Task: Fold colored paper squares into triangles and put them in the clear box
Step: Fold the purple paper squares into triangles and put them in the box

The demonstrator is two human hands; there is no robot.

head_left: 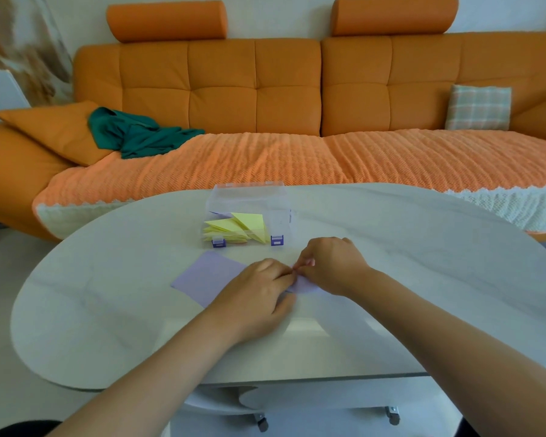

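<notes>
Both hands are working the thin lilac paper square (pixel 207 277), which is lying flat on the white oval marble-look table (pixel 423 279) at 6 o'clock of the clear plastic box (pixel 249 197).

Right hand (pixel 331 266) is pinching what looks like a lifted corner of the lilac paper square between thumb and fingertips, at its 3 o'clock end. Left hand (pixel 259 298) is lying over the middle with bent fingers, tips meeting the right hand's. Can't tell if it's pinching too or just pinning the paper down.

The clear plastic box is sitting open-topped, with yellow folded paper triangles (pixel 234 230) already stacked inside.

Judgement: fold in progress, corner being brought over. Many done, this one not yet creased.

Handling:
- Paper is going to be near weightless, floppy and easily creased. A stray crease won't come out.
- It's likely sliding on the glossy top, so one hand should be pinning while the other is moving.
- Take it by the corners only, with a fingertip pinch. Line up the opposite corners, then run a finger along the diagonal.
- A folded triangle is stiffer, so pick it up by the creased edge.

Background: orange tufted sofa (pixel 265 89) at 12 o'clock, crumpled green cloth (pixel 136 134) at 10, plaid cushion (pixel 478 107) at 2.
</notes>
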